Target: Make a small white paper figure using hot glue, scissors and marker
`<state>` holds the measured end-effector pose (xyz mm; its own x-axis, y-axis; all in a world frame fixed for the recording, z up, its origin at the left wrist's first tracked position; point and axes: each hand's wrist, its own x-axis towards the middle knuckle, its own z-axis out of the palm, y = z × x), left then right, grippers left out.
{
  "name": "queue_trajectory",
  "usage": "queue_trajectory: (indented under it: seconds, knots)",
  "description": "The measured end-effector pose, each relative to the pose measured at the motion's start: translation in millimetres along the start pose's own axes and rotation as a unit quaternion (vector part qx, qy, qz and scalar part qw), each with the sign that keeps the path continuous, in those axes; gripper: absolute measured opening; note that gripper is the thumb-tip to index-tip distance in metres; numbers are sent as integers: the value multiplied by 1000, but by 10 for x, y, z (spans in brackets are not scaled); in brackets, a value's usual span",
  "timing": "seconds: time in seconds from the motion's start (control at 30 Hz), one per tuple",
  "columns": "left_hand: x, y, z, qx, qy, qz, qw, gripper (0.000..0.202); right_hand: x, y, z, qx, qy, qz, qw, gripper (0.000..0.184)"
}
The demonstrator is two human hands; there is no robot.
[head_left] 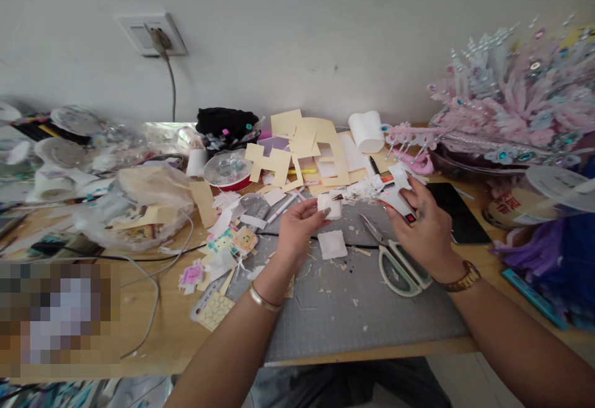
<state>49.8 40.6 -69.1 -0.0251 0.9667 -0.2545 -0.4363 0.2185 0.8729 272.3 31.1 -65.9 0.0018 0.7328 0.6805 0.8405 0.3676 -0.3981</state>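
Note:
My left hand [297, 227] pinches a small white foam square [331, 206] between thumb and fingers above the grey cutting mat [344, 309]. My right hand [421, 225] is wrapped round a white hot glue gun [396, 194] with a red switch, its nozzle pointing left toward the held square. A second white square [331, 244] lies flat on the mat just below the left hand. Scissors with pale green handles [396, 262] rest on the mat under my right wrist.
Cream card offcuts [307, 147] pile up at the back by a white paper roll [366, 130]. Plastic bags and tape rolls [139, 203] crowd the left. A pink beaded headdress [506, 110] and a black phone [453, 209] sit right. Cables cross the wooden desk [162, 333].

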Motion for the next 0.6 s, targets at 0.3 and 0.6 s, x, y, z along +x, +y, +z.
queue_trajectory:
  seconds: [0.3, 0.6]
  knots:
    - [-9, 21, -3, -8, 6, 4, 1000, 43, 8, 37, 1, 0, 7, 2, 1000, 59]
    - [4, 39, -12, -36, 10, -4, 999, 45, 0, 41, 5, -10, 13, 3, 1000, 64]
